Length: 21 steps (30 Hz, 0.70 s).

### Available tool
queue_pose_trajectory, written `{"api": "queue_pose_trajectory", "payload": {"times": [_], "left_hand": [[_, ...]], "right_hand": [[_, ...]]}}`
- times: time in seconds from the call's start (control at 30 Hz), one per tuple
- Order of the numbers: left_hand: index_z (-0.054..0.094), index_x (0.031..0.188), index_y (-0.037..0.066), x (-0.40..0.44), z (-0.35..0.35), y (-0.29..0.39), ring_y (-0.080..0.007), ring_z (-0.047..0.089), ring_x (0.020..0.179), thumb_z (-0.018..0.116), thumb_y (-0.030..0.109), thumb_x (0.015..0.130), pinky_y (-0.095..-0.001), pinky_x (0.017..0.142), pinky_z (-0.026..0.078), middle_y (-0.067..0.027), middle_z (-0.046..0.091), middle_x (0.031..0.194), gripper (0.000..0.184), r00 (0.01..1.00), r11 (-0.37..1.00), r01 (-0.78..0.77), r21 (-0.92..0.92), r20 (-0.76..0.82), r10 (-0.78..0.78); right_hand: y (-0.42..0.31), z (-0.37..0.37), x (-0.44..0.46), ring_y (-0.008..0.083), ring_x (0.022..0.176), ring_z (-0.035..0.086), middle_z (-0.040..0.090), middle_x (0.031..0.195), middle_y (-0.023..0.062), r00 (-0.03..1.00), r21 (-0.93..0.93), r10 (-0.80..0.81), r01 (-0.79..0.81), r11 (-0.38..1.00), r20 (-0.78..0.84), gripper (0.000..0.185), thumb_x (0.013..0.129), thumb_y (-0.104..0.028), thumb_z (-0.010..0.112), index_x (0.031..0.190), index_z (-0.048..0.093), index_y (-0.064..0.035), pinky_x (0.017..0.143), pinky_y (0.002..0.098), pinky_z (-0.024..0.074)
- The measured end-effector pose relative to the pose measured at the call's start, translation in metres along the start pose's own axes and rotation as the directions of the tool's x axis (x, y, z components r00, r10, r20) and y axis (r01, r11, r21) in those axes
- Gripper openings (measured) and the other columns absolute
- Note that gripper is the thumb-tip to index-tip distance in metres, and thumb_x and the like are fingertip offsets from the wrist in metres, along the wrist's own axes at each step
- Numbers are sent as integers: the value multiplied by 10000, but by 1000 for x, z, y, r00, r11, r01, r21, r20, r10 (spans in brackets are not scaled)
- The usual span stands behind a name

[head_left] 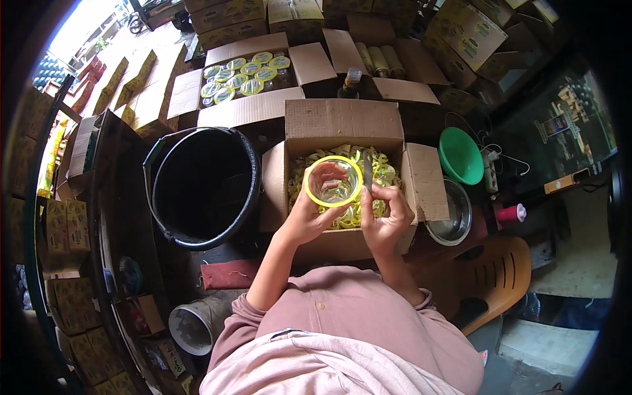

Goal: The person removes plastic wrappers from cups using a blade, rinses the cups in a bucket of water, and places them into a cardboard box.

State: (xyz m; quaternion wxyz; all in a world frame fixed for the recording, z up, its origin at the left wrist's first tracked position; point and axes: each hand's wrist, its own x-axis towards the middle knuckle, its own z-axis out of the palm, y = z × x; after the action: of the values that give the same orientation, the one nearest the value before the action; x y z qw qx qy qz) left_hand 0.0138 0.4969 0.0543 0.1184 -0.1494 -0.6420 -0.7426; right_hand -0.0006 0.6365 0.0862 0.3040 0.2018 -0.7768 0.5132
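In my left hand (pixel 304 220) is a clear plastic cup (pixel 335 191) with a yellow rim. Its mouth faces up toward me, and the fingers show through its clear wall. My right hand (pixel 387 220) is closed around a knife whose grey blade (pixel 367 170) points away from me, close beside the right side of the cup's rim. Whether the blade touches the rim I cannot tell. Both hands are over an open cardboard box (pixel 342 120) that holds many yellow and clear plastic scraps (pixel 390 172).
A large black bucket (pixel 250 197) stands to the left. On the right are a green bowl (pixel 461 156), a metal bowl (pixel 466 220) and a brown plastic chair (pixel 507 263). Behind sit a box of lidded cups (pixel 252 68), a dark bottle (pixel 349 84) and stacked cartons (pixel 230 26).
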Motion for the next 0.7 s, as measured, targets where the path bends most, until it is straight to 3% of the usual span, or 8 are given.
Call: {"api": "queue_pose_trajectory", "payload": {"times": [0.33, 0.47, 0.6, 0.7], "left_hand": [[326, 1228, 22, -2, -7, 0, -198, 472, 1063, 664, 20, 718, -315, 906, 395, -96, 432, 1124, 612, 998, 993, -20, 113, 58, 13], [336, 1221, 25, -3, -1, 2, -194, 473, 1065, 676, 35, 704, -311, 899, 407, -98, 436, 1117, 619, 997, 988, -28, 155, 79, 16], [342, 1223, 40, 1, -2, 0, -197, 463, 1075, 691, 27, 677, -321, 902, 406, -87, 436, 1130, 648, 1000, 997, 17, -74, 8, -16], [339, 1234, 54, -1, 3, -4, -183, 444, 1079, 707, 36, 695, -325, 888, 413, -74, 427, 1131, 653, 995, 992, 24, -122, -96, -35]], "right_hand": [[-2, 1, 5, 200, 628, 614, 612, 727, 104, 988, -122, -147, 150, 981, 36, 125, 708, 39, 641, 809, 590, -12, 571, 276, 478], [1, 0, 13, 191, 616, 608, 617, 731, 103, 990, -93, -132, 137, 986, 56, 135, 706, 33, 643, 822, 592, -13, 563, 271, 473], [4, 1, 11, 176, 611, 607, 624, 738, 107, 999, -24, -24, 25, 999, 41, 111, 713, 29, 640, 799, 579, -7, 564, 263, 471], [-1, 2, 7, 172, 601, 606, 627, 745, 110, 1000, -35, -5, 6, 999, 29, 98, 719, 27, 639, 777, 566, -3, 565, 260, 471]]}}
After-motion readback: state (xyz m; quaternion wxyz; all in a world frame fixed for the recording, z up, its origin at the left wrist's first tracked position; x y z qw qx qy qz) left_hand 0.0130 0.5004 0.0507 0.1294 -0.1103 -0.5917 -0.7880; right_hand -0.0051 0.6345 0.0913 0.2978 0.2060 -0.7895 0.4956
